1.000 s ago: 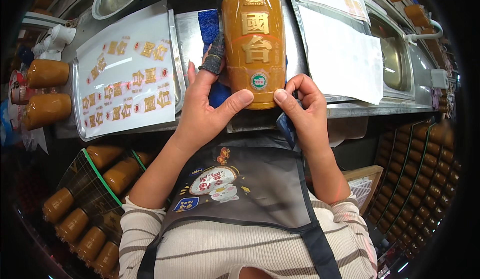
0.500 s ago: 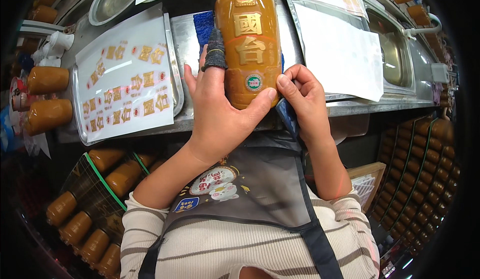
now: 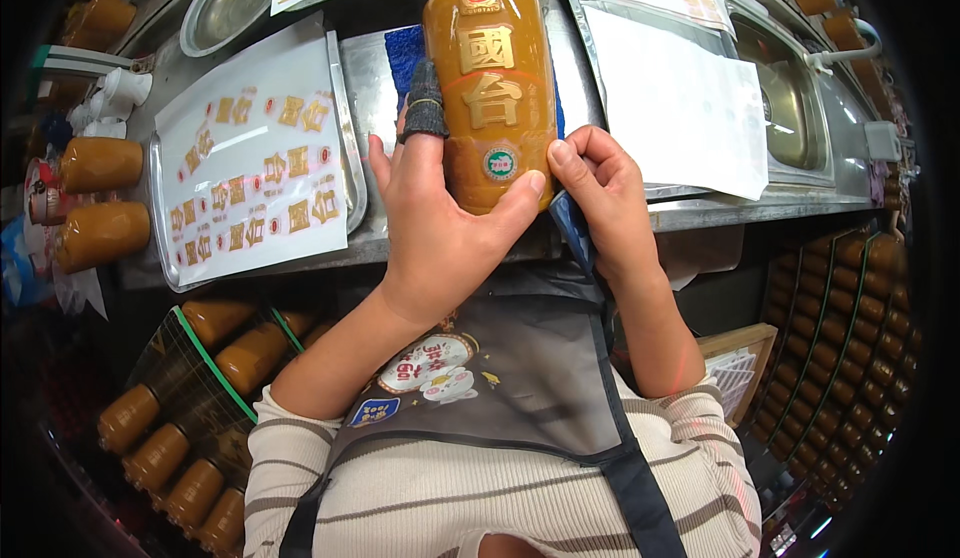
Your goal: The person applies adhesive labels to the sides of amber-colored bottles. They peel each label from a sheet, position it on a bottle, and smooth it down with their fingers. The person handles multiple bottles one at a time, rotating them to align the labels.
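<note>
A glossy amber-brown bottle (image 3: 487,138) with gold raised lettering and a round green-and-white sticker lies tilted in front of me, its neck pointing away. My left hand (image 3: 440,223) is wrapped around its lower left side, the thumb resting across the front near the base. A dark knitted finger sleeve (image 3: 425,108) covers one of that hand's fingers. At the bottle's lower right edge, my right hand (image 3: 612,198) is closed, thumb against curled fingers, with a dark blue cloth (image 3: 572,230) hanging from it. Part of a blue towel (image 3: 403,53) shows behind the bottle.
On the left, a metal tray (image 3: 352,173) bears a sheet of gold decals (image 3: 245,193). White paper (image 3: 690,128) covers a tray on the right, beside a sink (image 3: 800,108). Similar brown bottles (image 3: 100,163) stand left, and several more (image 3: 850,328) are stacked lower right.
The bottle has shifted slightly to the left, with both hands staying at its lower end. Their grip looks much the same.
</note>
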Available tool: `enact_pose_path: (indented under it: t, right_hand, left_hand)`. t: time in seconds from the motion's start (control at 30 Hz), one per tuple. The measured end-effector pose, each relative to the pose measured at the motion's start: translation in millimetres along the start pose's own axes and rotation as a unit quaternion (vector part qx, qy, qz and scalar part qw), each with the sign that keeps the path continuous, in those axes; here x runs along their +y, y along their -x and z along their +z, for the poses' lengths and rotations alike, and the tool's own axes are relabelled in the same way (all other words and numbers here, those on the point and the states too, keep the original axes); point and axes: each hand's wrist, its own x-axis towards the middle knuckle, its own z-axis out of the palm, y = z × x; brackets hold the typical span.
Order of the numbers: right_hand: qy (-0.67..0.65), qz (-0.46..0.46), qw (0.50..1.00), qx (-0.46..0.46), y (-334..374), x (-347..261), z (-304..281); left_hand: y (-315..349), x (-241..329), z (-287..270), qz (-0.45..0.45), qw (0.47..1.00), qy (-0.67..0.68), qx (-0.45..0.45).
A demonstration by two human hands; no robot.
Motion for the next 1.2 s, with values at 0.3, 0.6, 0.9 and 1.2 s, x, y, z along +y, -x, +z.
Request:
enact_pose_path:
  t: [0.3,0.6,0.9,1.2]
  right_hand:
    - [-0.095,0.039,0.994,0.048,6.9,-9.4,-2.6]
    - [0.056,-0.08,0.991,0.097,48.8,-14.3,26.1]
    - [0.054,-0.092,0.987,0.116,44.2,-24.6,25.2]
    - [0.025,-0.114,0.982,0.146,46.3,-29.4,3.0]
  left_hand:
    - [1.7,-17.4,-10.8,-0.013,0.994,0.109,-0.028]
    - [16.7,-43.2,-20.1,0.0,0.994,0.097,-0.055]
    - [15.2,-49.7,-21.3,-0.006,0.991,0.122,-0.063]
    - [5.1,-47.2,-32.4,0.03,0.987,0.14,-0.076]
